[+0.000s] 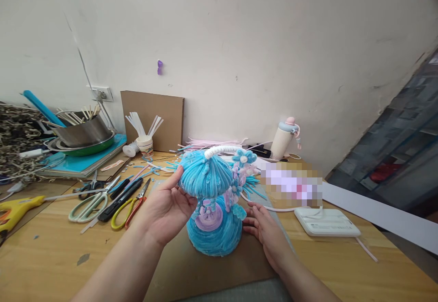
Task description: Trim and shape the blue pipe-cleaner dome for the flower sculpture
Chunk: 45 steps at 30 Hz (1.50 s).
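Note:
In the middle of the head view stands a fuzzy blue pipe-cleaner lamp-like craft (215, 242). Its pleated, mushroom-shaped cap (205, 176) sits above a round base with a lilac disc (208, 217). A white wrapped stem (224, 149) arches from the cap's top. Blue and lilac pipe-cleaner flowers (236, 185) run down the right side. My left hand (171, 206) grips the cap's left edge, thumb on the outside and fingers underneath. Beside the base's right side, my right hand (262, 226) has its fingers extended and apart; whether the fingertips touch it I cannot tell.
A brown board (191, 279) lies under the craft. Leftward are green-handled scissors (91, 207), a black cutter (119, 200), red-and-yellow pliers (130, 208) and a yellow glue gun (20, 210). On the right is a white power bank (326, 222) with a cable; a bottle (284, 140) stands behind.

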Motion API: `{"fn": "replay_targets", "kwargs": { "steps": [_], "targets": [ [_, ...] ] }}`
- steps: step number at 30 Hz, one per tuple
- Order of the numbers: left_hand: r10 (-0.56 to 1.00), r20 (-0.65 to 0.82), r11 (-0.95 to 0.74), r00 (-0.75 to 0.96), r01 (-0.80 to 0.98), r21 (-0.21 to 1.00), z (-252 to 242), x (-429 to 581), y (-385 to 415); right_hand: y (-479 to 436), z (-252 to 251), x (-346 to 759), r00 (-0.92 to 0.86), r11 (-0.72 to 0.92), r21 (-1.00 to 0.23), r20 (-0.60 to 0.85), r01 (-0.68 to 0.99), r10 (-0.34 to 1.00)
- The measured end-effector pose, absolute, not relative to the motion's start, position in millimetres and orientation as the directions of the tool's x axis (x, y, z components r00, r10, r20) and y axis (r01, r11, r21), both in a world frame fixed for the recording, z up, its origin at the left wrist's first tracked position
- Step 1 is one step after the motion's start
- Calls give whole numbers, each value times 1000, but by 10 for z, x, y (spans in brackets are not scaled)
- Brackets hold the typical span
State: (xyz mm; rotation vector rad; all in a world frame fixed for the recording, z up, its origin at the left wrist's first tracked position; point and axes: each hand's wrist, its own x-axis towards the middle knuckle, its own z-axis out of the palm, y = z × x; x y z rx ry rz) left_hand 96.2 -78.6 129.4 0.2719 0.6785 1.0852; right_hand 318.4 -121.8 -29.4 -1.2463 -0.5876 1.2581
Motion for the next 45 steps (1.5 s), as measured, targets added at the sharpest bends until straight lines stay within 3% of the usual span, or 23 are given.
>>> {"fn": "replay_targets", "kwargs": {
  "steps": [45],
  "targets": [
    [897,-337,432,286,-726,534,1382,991,-835,-1221,-304,3191,283,-164,-919,-274,-359,919]
  ]
}}
